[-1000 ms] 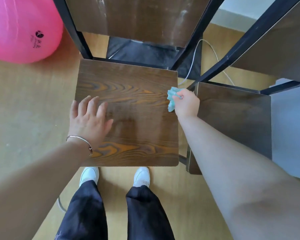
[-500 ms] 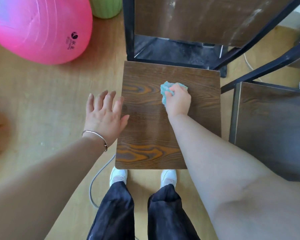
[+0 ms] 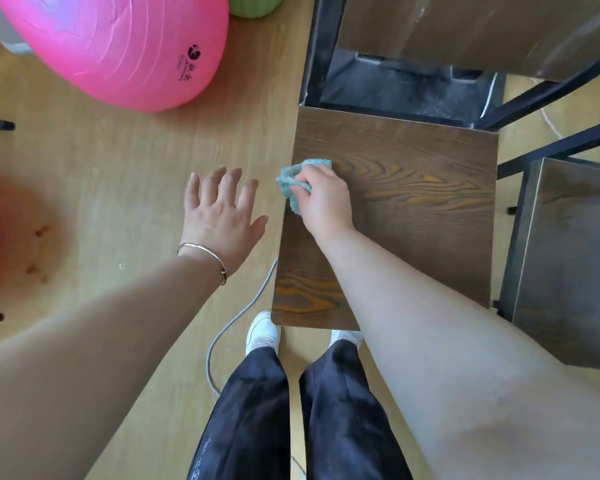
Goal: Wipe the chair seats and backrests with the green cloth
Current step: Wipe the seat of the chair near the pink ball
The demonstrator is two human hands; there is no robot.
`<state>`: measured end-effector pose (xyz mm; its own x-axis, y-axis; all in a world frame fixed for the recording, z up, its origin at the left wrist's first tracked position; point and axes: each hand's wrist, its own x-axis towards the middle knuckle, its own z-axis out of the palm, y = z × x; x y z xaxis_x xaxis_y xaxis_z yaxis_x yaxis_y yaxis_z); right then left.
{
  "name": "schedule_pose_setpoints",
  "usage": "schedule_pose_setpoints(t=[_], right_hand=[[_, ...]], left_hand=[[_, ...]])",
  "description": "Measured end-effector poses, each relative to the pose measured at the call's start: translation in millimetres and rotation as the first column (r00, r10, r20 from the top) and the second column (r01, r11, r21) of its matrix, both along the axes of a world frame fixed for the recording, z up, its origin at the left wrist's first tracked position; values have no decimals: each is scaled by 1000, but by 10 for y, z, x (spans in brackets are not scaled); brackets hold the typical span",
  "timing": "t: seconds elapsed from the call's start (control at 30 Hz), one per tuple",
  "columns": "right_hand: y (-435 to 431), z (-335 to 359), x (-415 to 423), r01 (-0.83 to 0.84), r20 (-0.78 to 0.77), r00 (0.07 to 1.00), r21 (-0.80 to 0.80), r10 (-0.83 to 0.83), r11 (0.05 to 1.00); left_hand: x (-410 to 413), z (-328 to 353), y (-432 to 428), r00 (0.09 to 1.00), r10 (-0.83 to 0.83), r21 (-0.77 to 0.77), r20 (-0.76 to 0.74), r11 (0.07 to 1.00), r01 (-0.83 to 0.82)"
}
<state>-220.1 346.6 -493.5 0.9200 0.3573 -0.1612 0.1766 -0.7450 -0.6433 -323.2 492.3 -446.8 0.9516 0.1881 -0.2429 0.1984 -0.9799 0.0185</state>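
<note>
The big pink ball [image 3: 118,46] sits on the floor [image 3: 101,161], well away from the chair. The brown seat [image 3: 413,209] is in front of the person, and a second chair [image 3: 568,254] stands just beside it. The right hand [image 3: 324,199] is closed around the cloth [image 3: 290,181], pressing it on the seat's left edge. The left hand [image 3: 219,216] is spread wide and holds nothing, out over the floor. The cloth could slip off that edge. A gray cord [image 3: 236,320] lies by the feet and could trip someone.
</note>
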Motion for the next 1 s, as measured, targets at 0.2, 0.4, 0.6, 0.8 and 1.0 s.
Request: schedule_pose_setpoints(t=[0.2, 0.4, 0.6, 0.8, 1.0], right_hand=[[-611, 181, 249, 357, -126, 932, 160, -340, 920], [-1868, 308, 912, 652, -83, 757, 41, -648, 757], [-2501, 330, 1411, 701, -27, 708, -84, -705, 708], [-2439, 113, 1547, 705, -21, 700, -143, -714, 695], [-2021, 55, 1490, 672, 94, 739, -163, -667, 722]], left_hand=[[188, 13, -303, 1000, -15, -24, -9, 1000, 15], [688, 65, -775, 998, -39, -83, 48, 996, 43], [1070, 18, -1066, 992, -85, -80, 94, 993, 92], [1111, -58, -1065, 994, -82, -60, 73, 994, 87], [980, -74, -884, 999, -23, -54, 47, 998, 25]])
